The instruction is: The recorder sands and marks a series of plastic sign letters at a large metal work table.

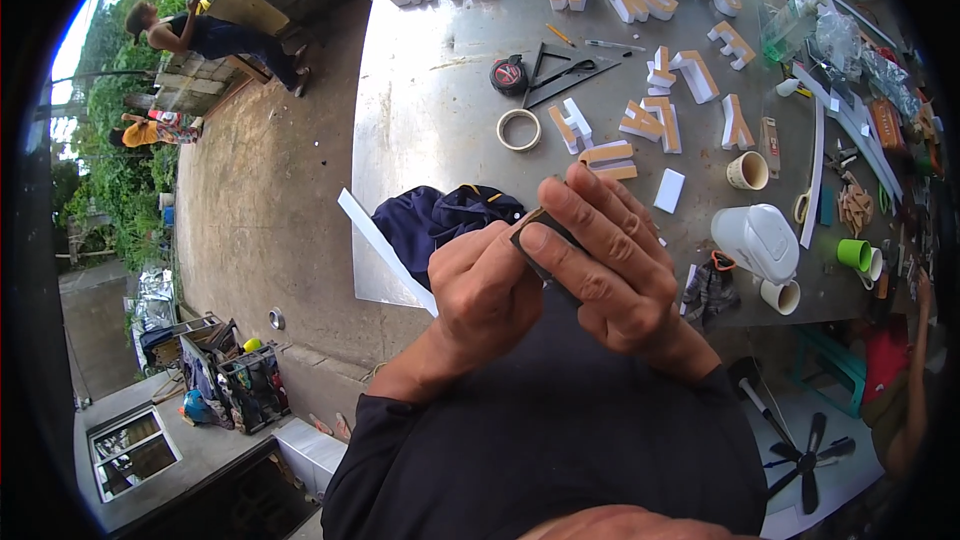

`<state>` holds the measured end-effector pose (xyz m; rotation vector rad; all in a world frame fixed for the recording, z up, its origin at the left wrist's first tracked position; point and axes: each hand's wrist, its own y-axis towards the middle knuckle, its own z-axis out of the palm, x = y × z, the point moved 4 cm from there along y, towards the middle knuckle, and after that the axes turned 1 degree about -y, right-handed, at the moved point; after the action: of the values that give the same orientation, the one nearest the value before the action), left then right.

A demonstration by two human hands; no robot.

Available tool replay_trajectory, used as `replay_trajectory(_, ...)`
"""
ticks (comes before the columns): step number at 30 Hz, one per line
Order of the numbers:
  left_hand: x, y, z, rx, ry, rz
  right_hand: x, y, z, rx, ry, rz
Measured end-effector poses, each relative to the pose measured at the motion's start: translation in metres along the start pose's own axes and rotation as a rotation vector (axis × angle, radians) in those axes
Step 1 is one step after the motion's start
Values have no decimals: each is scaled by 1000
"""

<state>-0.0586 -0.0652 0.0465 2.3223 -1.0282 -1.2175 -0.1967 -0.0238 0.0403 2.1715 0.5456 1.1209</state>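
Left hand: its fingers are bent and pinched together on the near-left end of the dark piece (the thumb and index finger do most of it); the left hand point(485, 290) sits just left of the piece.
Dark piece: between the two hands, touching both; the dark piece point(553, 227) looks flat and straight-edged, its visible lower edge slanting from upper left to lower right, though its full length is hidden.
Right hand: its fingers lie over the piece from the right, clamped on it, the thumb mostly out of sight; the right hand point(625, 275) covers more of it.
Cloth: soft, crumpled and navy, the cloth point(420, 225) lies beyond the left hand, beside a stiff white strip point(385, 250).
Block letter: tan-faced with white sides, the nearest block letter point(612, 170) lies just past the right fingertips.
Tape roll: a pale, smooth ring, the tape roll point(520, 146) lies flat.
Surface: dull, scuffed metal, the surface point(420, 120) carries more letters towards its far edge.
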Motion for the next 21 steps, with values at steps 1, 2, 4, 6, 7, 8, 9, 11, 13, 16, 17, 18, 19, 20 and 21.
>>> replay_trajectory(1,-1,1,-1,-8,1,9,-5,0,5,0,0,-1)
replay_trajectory(2,-2,1,-1,-16,2,17,-17,-1,9,-76,66,45)
replay_trajectory(4,0,-3,-1,-9,7,13,-20,-1,8,-137,89,70)
replay_trajectory(6,0,-4,-1,-3,11,7,-13,1,6,-103,68,28)
replay_trajectory(7,-1,-3,-3,-13,6,-2,-11,1,7,-70,47,-15)
replay_trajectory(8,-2,-1,-3,-24,1,-9,-12,1,7,-70,46,-16)
replay_trajectory(9,-1,-2,-3,-26,1,-7,-16,0,8,-87,58,25)
replay_trajectory(11,3,-5,-1,15,7,17,-18,-1,8,-105,69,68)
replay_trajectory(13,-4,0,-3,40,17,-26,-14,-2,7,-87,42,-1)
replay_trajectory(16,3,-5,0,42,31,-35,-17,-3,10,-64,-5,-4)
replay_trajectory(17,3,-5,0,27,24,-3,-16,-3,10,-65,-7,-1)
replay_trajectory(18,0,-5,1,30,21,-2,-17,-2,9,-90,77,41)
replay_trajectory(19,-5,-1,0,21,14,-27,-18,-2,8,-116,161,83)
replay_trajectory(20,-6,2,0,8,13,-53,-24,-3,10,-125,180,147)
replay_trajectory(21,-2,0,-1,6,16,-53,-21,-2,8,-125,183,146)
